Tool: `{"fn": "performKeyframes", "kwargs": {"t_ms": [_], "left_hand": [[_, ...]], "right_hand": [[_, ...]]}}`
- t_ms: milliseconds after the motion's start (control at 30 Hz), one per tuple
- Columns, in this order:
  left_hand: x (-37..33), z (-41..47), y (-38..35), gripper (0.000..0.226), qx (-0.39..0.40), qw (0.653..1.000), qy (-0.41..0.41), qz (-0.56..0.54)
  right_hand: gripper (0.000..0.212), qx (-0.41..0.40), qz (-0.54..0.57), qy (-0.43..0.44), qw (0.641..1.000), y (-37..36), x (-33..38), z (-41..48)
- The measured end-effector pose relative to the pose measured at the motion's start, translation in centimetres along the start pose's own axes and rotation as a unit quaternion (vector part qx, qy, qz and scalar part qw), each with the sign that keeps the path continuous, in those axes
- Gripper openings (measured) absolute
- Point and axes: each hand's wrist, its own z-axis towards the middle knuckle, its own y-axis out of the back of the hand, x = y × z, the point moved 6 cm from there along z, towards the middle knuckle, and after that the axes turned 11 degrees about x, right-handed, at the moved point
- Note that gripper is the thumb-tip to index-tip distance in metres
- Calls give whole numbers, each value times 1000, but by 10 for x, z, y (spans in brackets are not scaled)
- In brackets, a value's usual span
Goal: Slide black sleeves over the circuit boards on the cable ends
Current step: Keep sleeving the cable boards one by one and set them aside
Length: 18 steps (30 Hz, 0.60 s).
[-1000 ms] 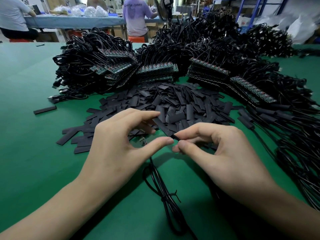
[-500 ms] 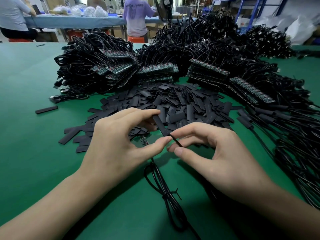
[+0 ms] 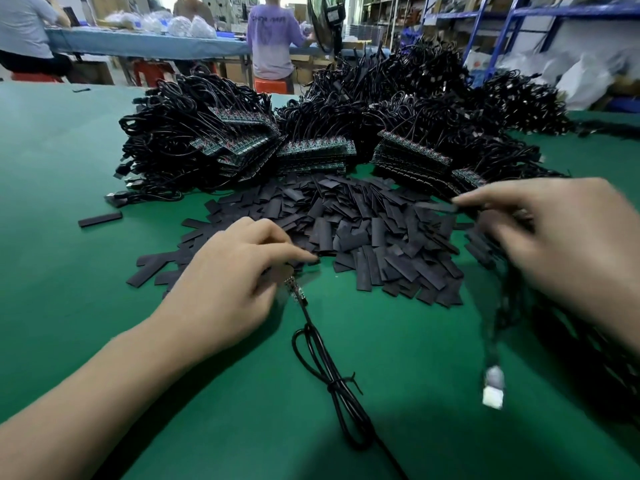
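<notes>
Our left hand [image 3: 228, 282] pinches a bare circuit board [image 3: 297, 292]; our blurred right hand [image 3: 561, 244] pinches a sleeved cable [image 3: 436, 206] over the green mat [image 3: 69, 271], shelving [image 3: 485, 26] behind.

Left hand [image 3: 228, 285]: palm down, knuckles up, forearm running in from the lower left
Left fingers [image 3: 298, 254]: curled forward and down, thumb tucked beneath them, tips bunched
Right hand [image 3: 568, 244]: raised, blurred, back of hand up
Right fingers [image 3: 485, 199]: index and thumb pinched together, tips pointing left
</notes>
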Motion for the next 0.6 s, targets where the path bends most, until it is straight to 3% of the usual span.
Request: {"fn": "performKeyframes", "kwargs": {"t_ms": [133,200,300,467,600], "left_hand": [[-1,1,1,21,41,997,-18,58],[-2,1,1,18,45,996,-18,69],[-1,3,0,17,45,996,-20,78],[1,4,-1,10,33,994,-50,91],[1,3,5,11,-10,996,-62,-58]], "right_hand": [[29,81,-115,-159,977,2,-81,18],[28,131,-153,-194,960,-3,-102,19],[24,120,-172,-148,966,-5,-75,17],[36,177,27,-8,984,-27,26,6],[47,228,154,35,961,-57,82,-5]]}}
